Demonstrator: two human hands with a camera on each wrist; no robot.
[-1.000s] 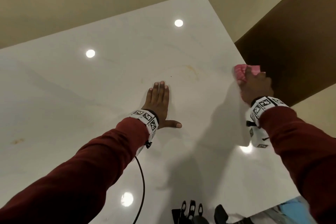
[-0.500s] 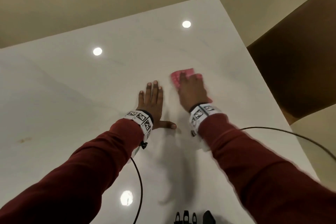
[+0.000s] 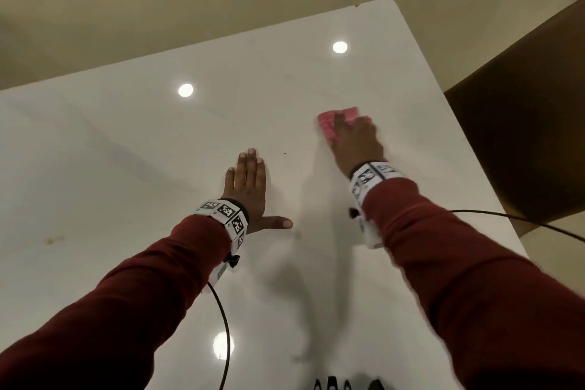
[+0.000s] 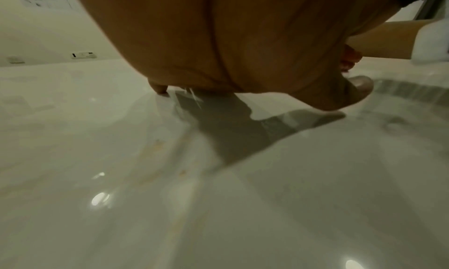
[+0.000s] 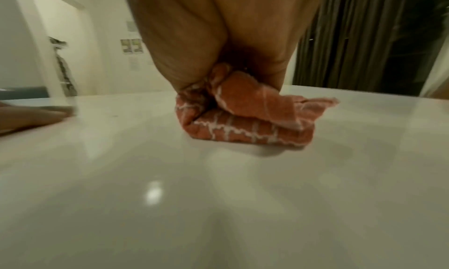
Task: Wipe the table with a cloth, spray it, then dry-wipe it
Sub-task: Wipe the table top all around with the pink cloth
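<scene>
A: Grip first. We saw the right hand (image 3: pixel 356 142) bunched over the pink cloth (image 3: pixel 329 125), fingers curled round it, pressing it down on the table (image 3: pixel 158 149).

B: Agreed. In the right wrist view the cloth (image 5: pixel 245 123) was crumpled into folds with a white grid pattern, its underside flat on the table (image 5: pixel 218 206), and the right hand (image 5: pixel 218 33) gripped its top.

A: Left hand (image 3: pixel 248 190)?

B: We logged it flat on the table, fingers straight and pressed together, thumb stuck out to the side, holding nothing. The left wrist view showed the left hand (image 4: pixel 230 42) from underneath, thumb tip touching the glossy table (image 4: pixel 218 206).

A: Where was the cloth?

B: On the far right part of the table, ahead of and to the right of the left hand, apart from it, near the right edge.

A: Rest?

B: We noted dark red sleeves (image 3: pixel 126 310), tagged wristbands (image 3: pixel 224 215) on both wrists, black cables (image 3: pixel 221 326), a brown chair (image 3: pixel 522 136) beside the right edge, a faint yellowish stain (image 3: pixel 52 240) at the left. Right hand was blurred.
</scene>
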